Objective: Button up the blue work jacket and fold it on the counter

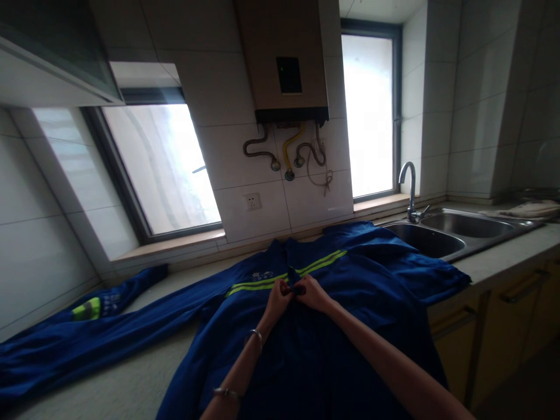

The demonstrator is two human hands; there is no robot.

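A dark blue work jacket (359, 303) with yellow-green reflective stripes (280, 277) lies spread flat on the countertop, one sleeve stretched far to the left. My left hand (276, 297) and my right hand (313, 293) meet at the middle of its chest, just below the stripe. Both pinch the front opening of the jacket with closed fingers. What sits between the fingertips is too small and dark to make out. Two bangles ring my left wrist and forearm.
A double steel sink (441, 233) with a curved tap (410, 189) lies at the right, a cloth (531, 209) beyond it. A water heater (286, 61) with pipes hangs on the tiled wall. Windows stand behind the counter. Cabinet fronts drop below the counter edge (499, 268).
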